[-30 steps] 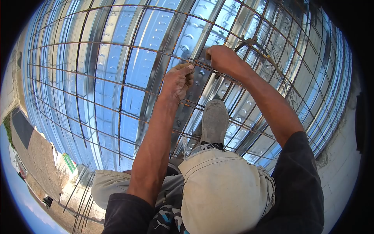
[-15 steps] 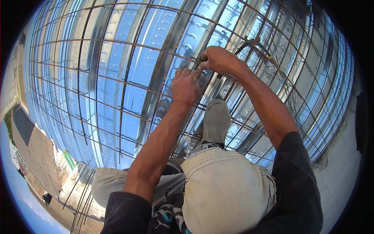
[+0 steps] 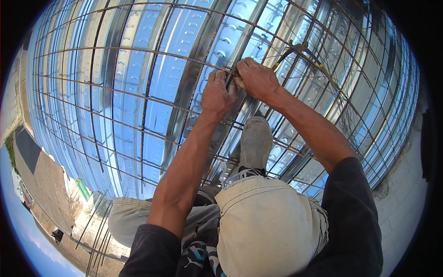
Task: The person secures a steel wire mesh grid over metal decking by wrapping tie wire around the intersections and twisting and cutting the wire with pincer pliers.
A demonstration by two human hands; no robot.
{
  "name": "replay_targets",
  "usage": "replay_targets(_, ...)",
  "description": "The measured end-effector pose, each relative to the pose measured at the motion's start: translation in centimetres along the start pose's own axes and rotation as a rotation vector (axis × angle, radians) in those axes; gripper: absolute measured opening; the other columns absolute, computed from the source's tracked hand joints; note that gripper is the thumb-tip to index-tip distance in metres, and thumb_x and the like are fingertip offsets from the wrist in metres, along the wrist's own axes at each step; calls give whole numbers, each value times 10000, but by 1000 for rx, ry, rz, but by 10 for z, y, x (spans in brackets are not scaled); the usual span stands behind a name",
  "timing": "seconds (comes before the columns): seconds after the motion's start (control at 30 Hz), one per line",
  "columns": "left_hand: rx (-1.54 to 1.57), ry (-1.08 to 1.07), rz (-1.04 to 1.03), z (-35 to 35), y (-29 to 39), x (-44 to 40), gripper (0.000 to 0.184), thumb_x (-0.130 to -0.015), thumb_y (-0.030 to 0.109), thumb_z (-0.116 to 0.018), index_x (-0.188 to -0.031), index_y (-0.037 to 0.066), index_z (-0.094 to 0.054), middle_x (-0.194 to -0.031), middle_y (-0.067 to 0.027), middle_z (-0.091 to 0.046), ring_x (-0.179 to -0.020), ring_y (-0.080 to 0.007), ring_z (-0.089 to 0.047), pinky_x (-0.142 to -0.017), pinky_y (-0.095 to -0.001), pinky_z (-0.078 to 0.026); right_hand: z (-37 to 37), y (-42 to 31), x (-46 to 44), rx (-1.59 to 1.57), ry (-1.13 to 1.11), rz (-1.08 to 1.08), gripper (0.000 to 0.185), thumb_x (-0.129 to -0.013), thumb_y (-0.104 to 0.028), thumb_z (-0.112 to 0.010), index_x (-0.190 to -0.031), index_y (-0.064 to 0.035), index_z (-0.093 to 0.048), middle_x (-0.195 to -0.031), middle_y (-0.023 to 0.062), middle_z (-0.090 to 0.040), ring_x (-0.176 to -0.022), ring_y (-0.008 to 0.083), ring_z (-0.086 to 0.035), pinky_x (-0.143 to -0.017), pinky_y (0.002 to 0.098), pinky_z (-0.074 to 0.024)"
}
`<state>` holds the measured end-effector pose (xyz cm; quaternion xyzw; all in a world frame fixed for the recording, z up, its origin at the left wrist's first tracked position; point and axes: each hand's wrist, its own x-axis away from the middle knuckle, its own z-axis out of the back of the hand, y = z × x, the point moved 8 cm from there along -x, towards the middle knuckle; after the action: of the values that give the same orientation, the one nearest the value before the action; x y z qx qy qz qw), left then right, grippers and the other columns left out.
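Close together, almost touching, my two hands are at work at a crossing of rusty steel bars [image 3: 157,51], just above the middle of the view. My left hand [image 3: 219,94] lies back upward, its fingers reaching to the bars; their tips are hidden, so I cannot tell whether they are clamped on anything. My right hand [image 3: 258,81] is curled at the same crossing, thumb and fingers drawn in; what sits between them is too small and covered to tell.

The bars form a wide grid over shiny ribbed metal sheets [image 3: 184,27], dimpled with small raised marks and reflecting blue and pale light. Beyond my right hand, a dark pair of pincers [image 3: 301,47] rests on the grid, with loose thin wires [image 3: 346,106] tangled nearby.

Nearer to me, a dusty grey shoe [image 3: 256,143] points forward onto the grid, below my hands, and a cream trouser knee [image 3: 267,226] fills the lower middle.

Outdoors all around, the wide lens bends everything. At right runs a pale grey block surface [image 3: 401,203]. At lower left are brown ground [image 3: 46,184], a green sign [image 3: 83,189], upright dark rods [image 3: 97,235] and blue sky [image 3: 27,244].
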<state>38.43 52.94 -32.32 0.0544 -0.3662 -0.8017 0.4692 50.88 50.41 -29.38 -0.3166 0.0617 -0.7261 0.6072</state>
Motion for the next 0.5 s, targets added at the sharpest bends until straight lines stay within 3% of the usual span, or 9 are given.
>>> replay_targets(0.1, 225, -77, -148, 7, -10, 1, 320, -885, 108, -584, -1182, -5, -628, -1128, -223, -631, -1119, -384, -570, -972, -451, -455, -5, -2, 4, 32, 60, 53, 242, -909, -196, -611, -1064, -11, -595, -1088, 179, -610, -993, 356, -674, -806, 452, -579)
replay_targets(0.2, 184, -91, -99, 8, -19, 7, 293, -888, 102, -593, -1153, 4, -670, -1171, -217, -639, -1142, -375, -567, -991, -433, -445, -7, -3, 4, 59, 70, 61, 234, -923, -195, -591, -1073, -15, -584, -1101, 175, -602, -1021, 348, -666, -801, 450, -581)
replay_targets(0.4, 104, -288, 56, 8, -25, -10, 260, -899, 173, -645, -1087, -2, -685, -1037, -212, -687, -1017, -347, -651, -918, -417, -489, -9, -2, 2, 35, 44, 13, 243, -932, -202, -579, -1092, -18, -583, -1110, 190, -596, -1052, 365, -648, -858, 459, -561)
replay_targets(0.5, 108, -195, 94, 13, -21, -13, 259, -903, 193, -653, -1043, -24, -676, -957, -225, -699, -909, -371, -684, -841, -433, -518, -4, 0, 1, -30, 4, -29, 261, -922, -207, -615, -1096, -15, -581, -1100, 195, -593, -1026, 382, -643, -881, 469, -539)
